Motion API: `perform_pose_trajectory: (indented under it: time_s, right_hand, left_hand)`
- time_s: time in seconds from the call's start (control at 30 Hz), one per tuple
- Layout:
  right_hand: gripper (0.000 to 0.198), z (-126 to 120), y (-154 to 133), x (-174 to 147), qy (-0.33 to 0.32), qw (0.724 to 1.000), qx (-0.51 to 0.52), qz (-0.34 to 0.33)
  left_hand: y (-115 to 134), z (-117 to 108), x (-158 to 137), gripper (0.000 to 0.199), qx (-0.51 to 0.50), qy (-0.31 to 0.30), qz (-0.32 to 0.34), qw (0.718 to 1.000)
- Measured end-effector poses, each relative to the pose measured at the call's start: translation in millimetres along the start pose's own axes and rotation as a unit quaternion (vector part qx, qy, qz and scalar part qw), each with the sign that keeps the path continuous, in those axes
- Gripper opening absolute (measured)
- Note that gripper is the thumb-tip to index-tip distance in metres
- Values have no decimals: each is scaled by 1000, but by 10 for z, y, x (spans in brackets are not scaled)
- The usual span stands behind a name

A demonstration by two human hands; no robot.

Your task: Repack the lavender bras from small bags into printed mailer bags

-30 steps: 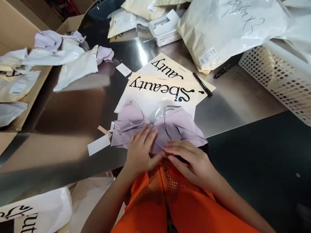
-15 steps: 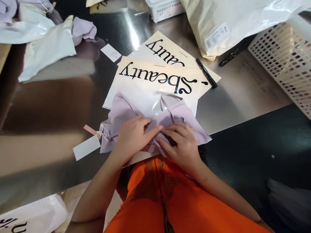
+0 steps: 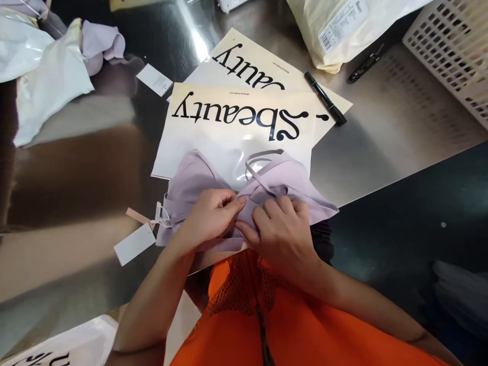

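Moved up with both hands since a second ago, from the near edge of a lilac bra (image 3: pixel 293 178) toward its middle, and more tightly curled. Spread across the near part of a white printed bag (image 3: pixel 213 137), at the front edge of the steel counter (image 3: pixel 358 157), cup tips aimed away. Seen clamped on cloth near the centre with the grip of the left hand (image 3: pixel 211 213); bent low over the other cup with the right hand (image 3: pixel 284 221) (tips tucked out of sight, so impossible to tell whether pinching or merely pressing). Best worked, by the look of it, with a light hold and an even pull to either side, to keep the fabric from twisting. Watch the loose strap (image 3: pixel 261 179) just beyond the right hand; leave it out from under the knuckles. Keep the white tag (image 3: pixel 134 244) and peach tag (image 3: pixel 138 215) from snagging at the left. Farther out, with a black marker (image 3: pixel 325 98) lying across a second bag (image 3: pixel 263 56); beyond, with a perforated basket (image 3: pixel 444 43) near a large packet (image 3: pixel 318 20).
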State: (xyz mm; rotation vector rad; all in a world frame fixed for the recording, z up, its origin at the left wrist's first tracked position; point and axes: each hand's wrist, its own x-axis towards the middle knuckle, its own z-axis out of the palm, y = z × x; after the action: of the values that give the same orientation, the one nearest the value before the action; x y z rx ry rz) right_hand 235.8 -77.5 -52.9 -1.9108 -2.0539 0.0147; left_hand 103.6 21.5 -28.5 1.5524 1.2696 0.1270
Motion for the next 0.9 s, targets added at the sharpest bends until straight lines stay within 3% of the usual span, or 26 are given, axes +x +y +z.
perform_pose_trajectory:
  time_s: [0.1,0.2,0.3,0.47,0.53,0.63,0.77,0.9]
  right_hand:
    - [23,47,-19,41,-19,999,3,-28]
    - [20,49,-5,56,-35,996,40,-78]
    - [19,-18,40,30,-77,986,78,-124]
    - [19,-98,107,-46,-117,974,131,-146]
    - [20,-102,129,-57,-113,972,149,-143]
    - [26,-109,176,-51,-97,973,178,-114]
    - [35,-113,267,-39,-66,980,177,-54]
    - [33,-97,335,-22,-50,981,186,-22]
  left_hand:
    - [-23,14,39,42,5,-35,-13,999]
    - [-27,18,71,40,65,71,21,995]
    - [-25,24,98,41,142,191,91,967]
    - [-57,67,153,44,221,253,186,923]
    - [-72,57,163,44,222,242,202,923]
    - [-72,-19,151,43,190,173,209,943]
    - [-52,-161,107,45,138,62,177,973]
    - [-57,-243,83,45,112,22,158,981]
